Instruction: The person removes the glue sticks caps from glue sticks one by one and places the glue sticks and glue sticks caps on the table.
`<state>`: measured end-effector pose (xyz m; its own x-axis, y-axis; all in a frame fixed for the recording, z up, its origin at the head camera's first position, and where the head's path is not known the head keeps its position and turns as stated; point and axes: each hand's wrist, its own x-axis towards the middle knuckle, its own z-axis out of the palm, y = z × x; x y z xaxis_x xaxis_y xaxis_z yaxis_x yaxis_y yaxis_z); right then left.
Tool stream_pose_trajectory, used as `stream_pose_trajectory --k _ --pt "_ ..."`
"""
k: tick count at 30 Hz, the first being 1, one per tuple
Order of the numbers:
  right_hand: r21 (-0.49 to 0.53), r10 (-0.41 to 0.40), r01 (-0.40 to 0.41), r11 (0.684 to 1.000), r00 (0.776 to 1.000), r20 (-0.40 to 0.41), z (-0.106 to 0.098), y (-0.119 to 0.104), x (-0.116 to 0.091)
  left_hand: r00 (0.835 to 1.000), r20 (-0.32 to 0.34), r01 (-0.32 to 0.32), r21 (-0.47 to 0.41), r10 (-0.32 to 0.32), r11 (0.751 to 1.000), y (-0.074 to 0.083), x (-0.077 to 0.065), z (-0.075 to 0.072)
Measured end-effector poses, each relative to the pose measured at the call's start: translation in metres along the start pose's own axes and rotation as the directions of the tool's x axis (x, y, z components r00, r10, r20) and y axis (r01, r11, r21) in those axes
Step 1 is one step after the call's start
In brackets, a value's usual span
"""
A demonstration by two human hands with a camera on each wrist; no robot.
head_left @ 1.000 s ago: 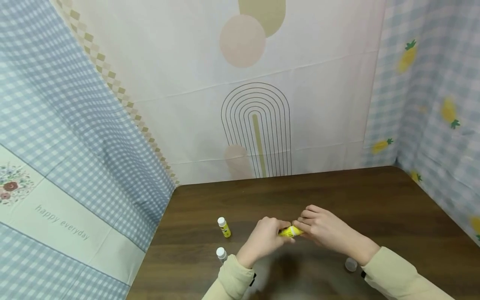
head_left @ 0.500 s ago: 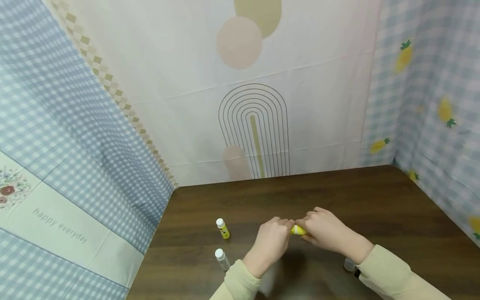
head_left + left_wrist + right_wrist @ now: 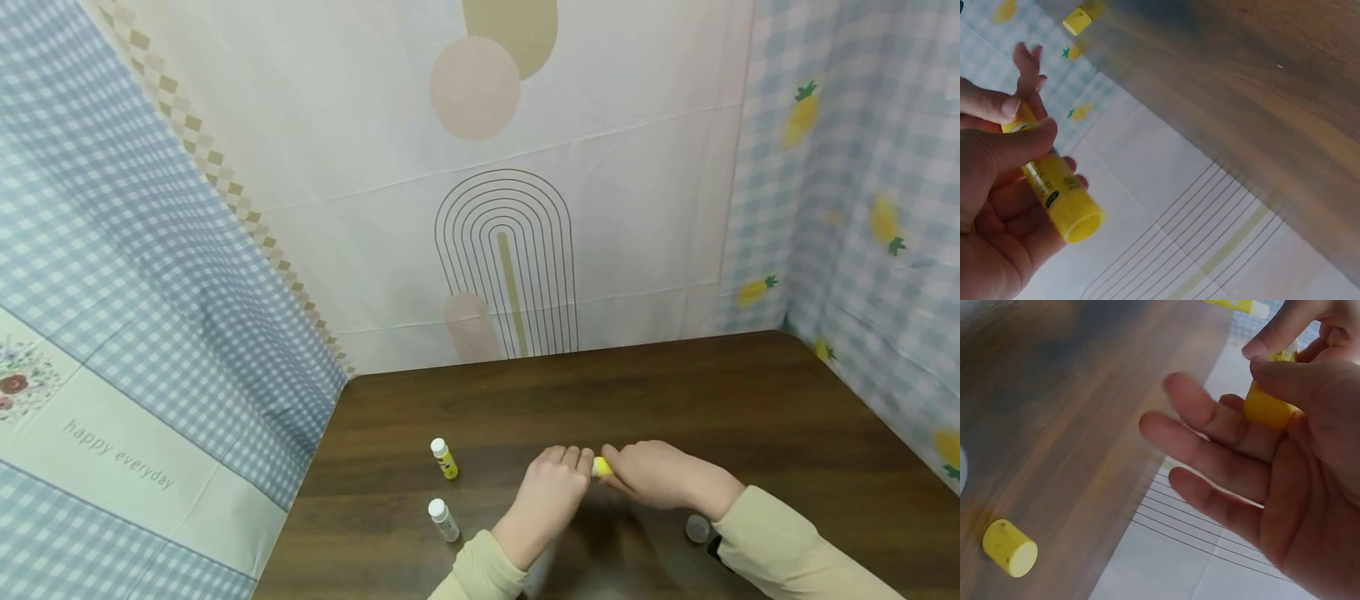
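Observation:
Both hands hold a yellow glue stick (image 3: pixel 602 467) above the table in the head view. My left hand (image 3: pixel 551 492) wraps its fingers and thumb round the tube; in the left wrist view the glue stick (image 3: pixel 1054 184) slants across the palm, one round end facing the camera. My right hand (image 3: pixel 658 475) pinches the other end between thumb and index finger. In the right wrist view, the other fingers of my right hand (image 3: pixel 1229 450) stretch out loosely. Most of the tube is hidden behind the left fingers in the head view.
Left of the hands stand a yellow glue stick with a white cap (image 3: pixel 445 459) and a greyish, white-capped tube (image 3: pixel 444 521). A small translucent round object (image 3: pixel 697 528) lies by the right sleeve. A short yellow cylinder (image 3: pixel 1010 548) lies on the wooden table (image 3: pixel 525 408).
My left hand has turned over and moved right, covering more of the glue stick. My right hand has shifted slightly right and down, still gripping its end. The standing tubes stay put.

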<state>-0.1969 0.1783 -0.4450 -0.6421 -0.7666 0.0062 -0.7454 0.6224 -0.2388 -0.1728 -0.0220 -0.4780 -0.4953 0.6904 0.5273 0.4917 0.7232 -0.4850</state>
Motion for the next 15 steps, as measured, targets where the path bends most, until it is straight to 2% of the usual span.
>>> stream_pose_trajectory --k 3,5,8,11,15 --pt "-0.177 -0.083 0.065 0.982 0.992 -0.094 0.006 0.002 0.001 1.0 0.017 -0.003 -0.046 0.004 0.999 -0.001 -0.001 0.002" --pt "-0.309 -0.143 0.086 0.947 0.976 -0.166 0.01 0.003 0.002 0.999 0.047 0.013 -0.089 -0.009 0.996 -0.004 0.0 0.003" --pt "-0.465 -0.207 0.07 0.882 0.946 -0.25 0.015 0.004 0.005 0.993 0.113 0.052 -0.172 -0.032 0.984 -0.008 0.003 0.002" --pt "-0.533 -0.221 0.044 0.845 0.936 -0.273 0.018 0.003 0.006 0.98 0.193 0.097 -0.254 -0.048 0.962 -0.013 0.004 0.001" --pt "-0.553 -0.223 0.038 0.833 0.936 -0.272 0.02 0.003 0.008 0.96 0.273 0.157 -0.358 -0.057 0.92 -0.019 0.005 0.0"
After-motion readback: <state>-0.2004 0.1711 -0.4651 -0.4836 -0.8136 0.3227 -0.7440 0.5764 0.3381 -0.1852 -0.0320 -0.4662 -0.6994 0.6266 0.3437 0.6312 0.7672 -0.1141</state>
